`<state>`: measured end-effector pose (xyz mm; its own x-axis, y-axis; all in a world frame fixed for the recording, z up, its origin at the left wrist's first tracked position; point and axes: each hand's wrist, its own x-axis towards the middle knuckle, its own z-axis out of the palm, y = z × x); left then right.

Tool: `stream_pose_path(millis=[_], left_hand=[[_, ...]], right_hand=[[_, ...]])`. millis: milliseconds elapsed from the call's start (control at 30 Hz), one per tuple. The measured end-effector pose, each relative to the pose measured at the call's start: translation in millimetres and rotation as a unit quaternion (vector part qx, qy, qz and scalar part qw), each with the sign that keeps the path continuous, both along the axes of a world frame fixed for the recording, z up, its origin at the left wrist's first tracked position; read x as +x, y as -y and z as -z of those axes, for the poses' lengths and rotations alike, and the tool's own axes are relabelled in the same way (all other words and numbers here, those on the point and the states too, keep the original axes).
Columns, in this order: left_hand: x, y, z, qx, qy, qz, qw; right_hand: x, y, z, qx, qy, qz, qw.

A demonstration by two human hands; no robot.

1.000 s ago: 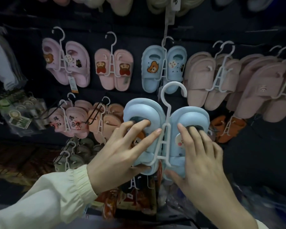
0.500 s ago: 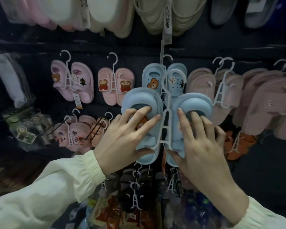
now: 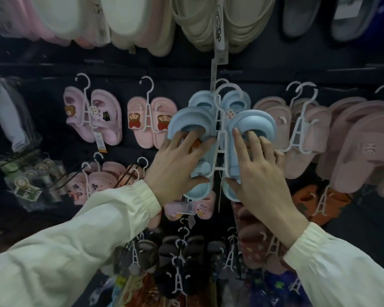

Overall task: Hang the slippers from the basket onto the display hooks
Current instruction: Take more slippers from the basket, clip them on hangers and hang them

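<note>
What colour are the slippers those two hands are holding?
Light blue slippers, clipped on a white hanger. The head view, the only one, shows them clearly.

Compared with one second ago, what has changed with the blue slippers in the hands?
The pair of light blue foam slippers on its white plastic hanger moved up, from below the hung light blue pair to overlap it, hook beside hook. The left hand and right hand keep the same grip, thumbs underneath. The pink pairs on the wall stayed.
</note>
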<state>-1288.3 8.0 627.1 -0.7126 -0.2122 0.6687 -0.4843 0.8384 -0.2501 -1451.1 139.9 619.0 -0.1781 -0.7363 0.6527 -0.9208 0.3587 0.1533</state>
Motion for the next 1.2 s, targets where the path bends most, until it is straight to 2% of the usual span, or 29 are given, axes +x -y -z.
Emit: stream_pose_path(millis=[367,933,1200], left_hand=[[-50,61,17,-0.014,-0.024,0.010,1.000],[-106,108,20,0.009,-0.015,-0.115,0.993],[-114,118,22,0.018,-0.008,-0.149,0.989]], right_hand=[[-43,63,9,0.007,-0.012,-0.013,1.000],[-86,142,12,0.023,0.009,0.018,1.000],[-94,156,12,0.051,0.055,-0.002,0.997]])
